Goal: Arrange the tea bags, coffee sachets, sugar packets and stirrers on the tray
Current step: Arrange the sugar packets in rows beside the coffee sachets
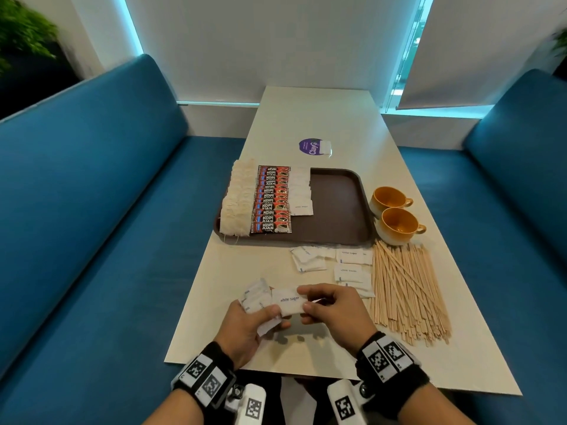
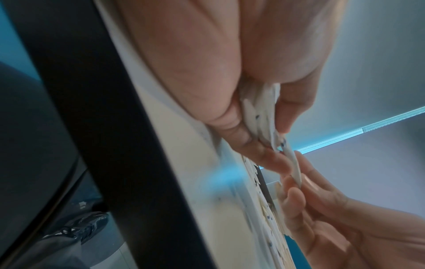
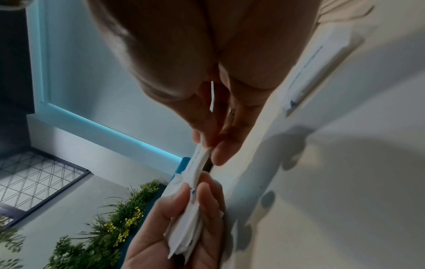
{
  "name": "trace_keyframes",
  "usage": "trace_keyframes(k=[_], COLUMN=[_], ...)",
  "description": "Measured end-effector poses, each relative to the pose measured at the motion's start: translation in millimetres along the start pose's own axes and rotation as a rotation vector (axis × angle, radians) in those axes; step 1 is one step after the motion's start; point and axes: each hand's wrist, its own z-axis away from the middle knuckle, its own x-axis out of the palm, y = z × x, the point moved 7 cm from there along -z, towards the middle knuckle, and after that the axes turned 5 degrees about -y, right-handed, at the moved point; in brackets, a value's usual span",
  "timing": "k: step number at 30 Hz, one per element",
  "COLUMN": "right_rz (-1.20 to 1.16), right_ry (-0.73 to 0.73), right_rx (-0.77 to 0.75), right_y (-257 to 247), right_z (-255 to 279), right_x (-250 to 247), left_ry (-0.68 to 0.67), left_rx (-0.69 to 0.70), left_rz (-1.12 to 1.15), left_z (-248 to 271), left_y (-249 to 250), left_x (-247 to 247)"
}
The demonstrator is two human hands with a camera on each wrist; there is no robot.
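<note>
Left hand: the left hand (image 1: pixel 245 325) sits at the 6 o'clock edge of the tabletop (image 1: pixel 233 302), fingers curled round a fanned bundle of sugar packets (image 1: pixel 256 299).
Right hand: the right hand (image 1: pixel 336 308), just to the 3 o'clock side of the left, pinches one end of a single packet (image 1: pixel 288 302) printed "white sugar"; the packet's other end meets the bundle in the left hand.
Tray: a brown tray (image 1: pixel 337 207) lies at the middle of the tabletop, its 3 o'clock half bare.
Tea bags: a row of tea bags (image 1: pixel 237 200) runs along the tray's 9 o'clock edge.
Coffee sachets: a row of red coffee sachets (image 1: pixel 271 200) lies just beside the tea bags, on their 3 o'clock side.
Sugar on tray: a shorter row of white packets (image 1: pixel 302 191) touches the coffee row.
Loose sugar: more loose packets (image 1: pixel 334 262) lie on the tabletop between the tray and the hands.
Stirrers: a heap of wooden stirrers (image 1: pixel 405 292) lies off the tray toward 4 o'clock.
Cups: two orange cups (image 1: pixel 394 214) stand beside the tray at 3 o'clock.
Sticker: a purple round sticker (image 1: pixel 308 146) sits beyond the tray at 12 o'clock.
</note>
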Motion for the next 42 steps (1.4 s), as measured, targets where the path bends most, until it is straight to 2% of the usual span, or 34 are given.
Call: trace_keyframes(k=[6,14,22,26,30,34,38,42], right_rz=[0.052,0.099,0.062,0.052,0.096,0.087,0.143,0.254], right_ry=[0.010,-0.051,-0.155,-0.127,-0.010,0.087,0.165,0.181], right_rx=[-0.015,-0.060,-0.038,-0.065,-0.095,-0.070,-0.041,0.006], right_y=[4.7,0.7,0.1,-13.7,-45.8,-71.8,-75.4,-68.7], right_z=[-1.8,-0.9,-2.8,-17.3,-45.0,-95.9,-162.3,-210.5], right_x=[-4.3,-4.6,3.8,-5.2,-29.2,-55.7,-77.4,-82.2], left_ry=[0.070,0.023,0.014,0.008,-0.078,-0.164,-0.150,-0.130], left_rx=[-0.036,-0.077,-0.084,-0.069,-0.106,-0.143,-0.156,-0.174], left_rz=[0.021,-0.102,0.005,0.042,0.155,0.277,0.251,0.212], left_z=[-1.0,0.4,1.0,-3.4,-7.2,-8.7,-10.7,-10.1], left_y=[-3.7,-3.5,1.9,2.3,-0.4,-2.4,-3.0,-3.8], left_x=[-8.0,-3.2,3.7,-1.7,-2.5,-1.9,-1.8,-1.1])
